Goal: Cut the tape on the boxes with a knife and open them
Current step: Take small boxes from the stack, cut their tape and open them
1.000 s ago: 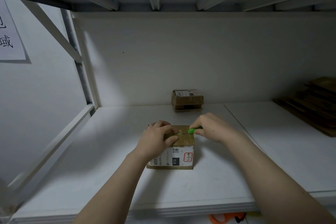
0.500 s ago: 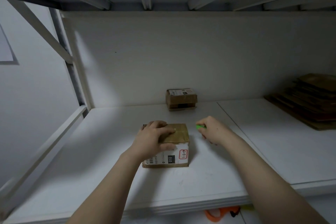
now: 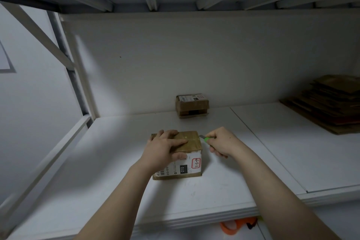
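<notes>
Right grip: my right hand clenches the green-handled knife, blade at the top right edge of the cardboard box, centre frame. My left hand presses flat on it. Flaps unopened; second box waits behind.

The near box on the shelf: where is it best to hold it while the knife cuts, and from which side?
Hold the near box by the left part of its flat top, coming from above and the left, as the left hand does. The knife in the right hand meets the top's right edge, so this side probably keeps fingers off the blade.
</notes>
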